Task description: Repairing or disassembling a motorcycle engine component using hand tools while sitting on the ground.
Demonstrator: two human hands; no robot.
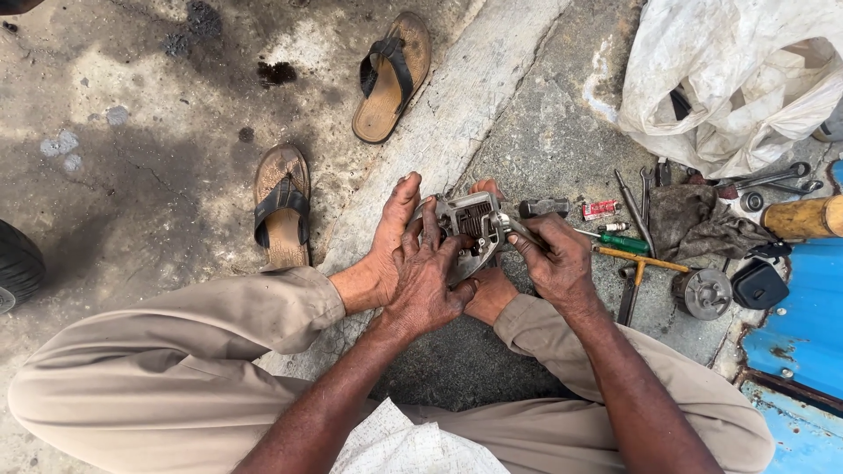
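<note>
Person seated on the ground, feet braced either side of a grey metal engine part (470, 224). Left hand (426, 276) lies over the part's near-left side, fingers curled around it, clamping it against the feet. Right hand (555, 259) is closed around a slim tool (524, 230) whose tip meets the part's right edge; tool type hard to tell, probably a small driver. The tool's long axis runs right-to-left into the part. Both hands touch the part, left carrying more of it. Right of the part: green-handled screwdriver (622, 242), T-handle wrench (639, 262), dirty rag (698, 224). Left of it: two sandals (283, 206)
</note>
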